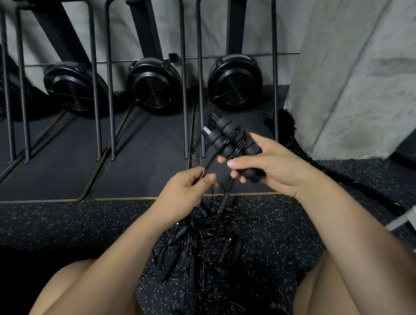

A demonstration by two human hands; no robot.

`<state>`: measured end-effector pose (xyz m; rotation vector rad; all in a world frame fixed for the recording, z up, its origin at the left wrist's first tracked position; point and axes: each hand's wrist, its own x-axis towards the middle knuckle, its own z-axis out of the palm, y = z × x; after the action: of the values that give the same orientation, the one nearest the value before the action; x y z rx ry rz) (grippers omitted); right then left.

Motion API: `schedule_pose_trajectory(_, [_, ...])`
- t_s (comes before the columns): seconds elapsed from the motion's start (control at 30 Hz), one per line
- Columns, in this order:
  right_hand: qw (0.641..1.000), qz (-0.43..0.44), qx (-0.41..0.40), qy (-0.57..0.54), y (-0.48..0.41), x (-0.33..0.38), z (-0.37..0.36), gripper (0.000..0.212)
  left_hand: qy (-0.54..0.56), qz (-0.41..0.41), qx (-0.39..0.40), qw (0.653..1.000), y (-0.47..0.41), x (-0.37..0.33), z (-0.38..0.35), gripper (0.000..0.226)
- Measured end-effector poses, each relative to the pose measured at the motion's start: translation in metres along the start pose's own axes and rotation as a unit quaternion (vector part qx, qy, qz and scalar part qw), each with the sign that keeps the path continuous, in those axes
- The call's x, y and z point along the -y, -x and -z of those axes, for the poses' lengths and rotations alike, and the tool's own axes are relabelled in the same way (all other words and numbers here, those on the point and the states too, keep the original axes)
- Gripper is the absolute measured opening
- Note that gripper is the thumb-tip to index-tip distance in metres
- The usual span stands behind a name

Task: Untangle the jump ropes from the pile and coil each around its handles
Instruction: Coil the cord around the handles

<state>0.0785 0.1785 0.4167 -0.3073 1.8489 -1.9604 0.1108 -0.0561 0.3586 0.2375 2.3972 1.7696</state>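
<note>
The right hand (268, 164) was closed around a pair of black foam handles (227, 137) held side by side. Their long axis ran from the palm up and away to the left, with the capped ends pointing toward the rowing machines (152, 88) along the wall. A few turns of thin black cord (208, 165) already crossed the handles. From there the cord slanted down and left to the left hand (187, 188), which pinched it between thumb and forefinger just beside and below the handles. The next wrap would probably turn on that short taut line: the left hand was the nearer one to the free cord, and it would have to carry the cord across the handles' axis while the right kept the pair steady. The pile of jump ropes (205, 237) lay on the speckled rubber floor (63, 223), straight below both hands and between the person's knees. A ribbed handle hung from under the right hand down into the pile; it may have belonged to another rope caught on the cord, but black on black made that hard to judge. The right fingers hid the lower ends of the held handles, and the cord's path through the pile could not be followed.
</note>
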Motion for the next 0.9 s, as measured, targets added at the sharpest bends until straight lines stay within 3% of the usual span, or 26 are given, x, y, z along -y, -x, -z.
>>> schedule_pose_trajectory(0.13, [0.989,-0.028,-0.095,0.111,-0.006,-0.009,0.004,0.049,-0.101,-0.002,0.009,0.995,0.003,-0.001,0.001,0.03])
schedule_pose_trajectory(0.27, [0.962,-0.071,-0.112,0.239,-0.011,-0.021,0.008,0.044,-0.114,0.003,0.007,0.993,0.004,-0.003,0.001,0.036])
schedule_pose_trajectory(0.37, [0.947,-0.115,-0.053,0.297,-0.012,-0.027,0.009,0.046,-0.111,0.0,-0.002,0.994,0.005,-0.006,0.003,0.034])
schedule_pose_trajectory(0.5, [0.908,-0.179,0.092,0.368,-0.006,-0.027,0.007,0.049,-0.089,-0.003,0.004,0.996,0.005,-0.004,0.006,0.036])
schedule_pose_trajectory(0.6, [0.888,-0.201,0.206,0.357,0.003,-0.021,0.001,0.052,-0.046,-0.009,0.005,0.999,0.006,-0.005,0.007,0.039])
schedule_pose_trajectory(0.7, [0.893,-0.18,0.286,0.297,0.013,-0.006,-0.005,0.058,0.022,-0.026,-0.006,0.999,0.004,-0.008,0.009,0.042])
schedule_pose_trajectory(0.9, [0.941,-0.069,0.308,0.119,0.018,0.006,-0.014,0.06,0.188,0.019,-0.021,0.982,-0.002,-0.002,0.008,0.045])
